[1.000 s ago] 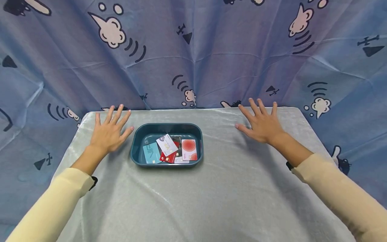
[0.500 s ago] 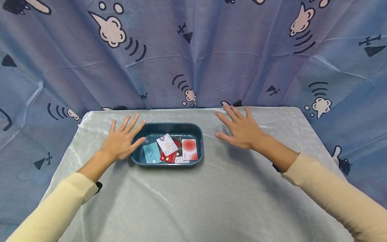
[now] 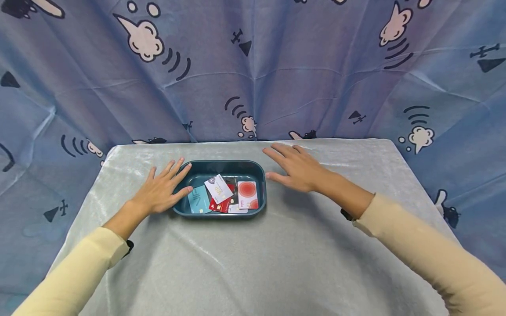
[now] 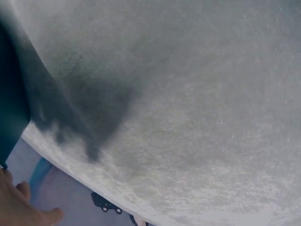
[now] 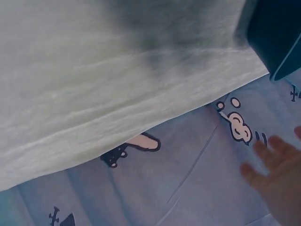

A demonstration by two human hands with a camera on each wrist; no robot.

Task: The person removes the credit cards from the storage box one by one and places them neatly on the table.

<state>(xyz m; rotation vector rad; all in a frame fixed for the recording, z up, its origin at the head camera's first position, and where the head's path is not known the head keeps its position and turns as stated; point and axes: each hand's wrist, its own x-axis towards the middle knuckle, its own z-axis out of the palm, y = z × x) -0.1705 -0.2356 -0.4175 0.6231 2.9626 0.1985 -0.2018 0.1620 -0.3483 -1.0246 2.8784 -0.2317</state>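
Cloth-covered table (image 3: 284, 263) before a printed blue curtain (image 3: 284, 83): layout and clearances

Position: a dark teal tray (image 3: 217, 167) sits toward the far edge of the table, left of centre, its long side running across. This orientation presents one short end to each hand, which probably accounts for the hands' placement.

Contents: loose plastic cards lie inside the tray. A teal card (image 3: 199, 199) occupies the left, a white VIP card (image 3: 218, 188) lies tilted over a red card (image 3: 221, 206), and a white card with an orange-red disc (image 3: 247, 195) lies at the right. Their overlap suggests no sorting order; the raised walls presumably retain them.

Left hand (image 3: 163, 189): fingers spread wide, thumb over the tray's left end. Nothing is held. Contact with the rim cannot be confirmed.

Right hand (image 3: 297, 169): fingers extended, thumb set apart, its tip just beside the right rim. Nothing is held; contact is again indeterminate.

Sleeves (image 3: 84, 259): both stop short of the wrists, likely keeping fabric away from the cards
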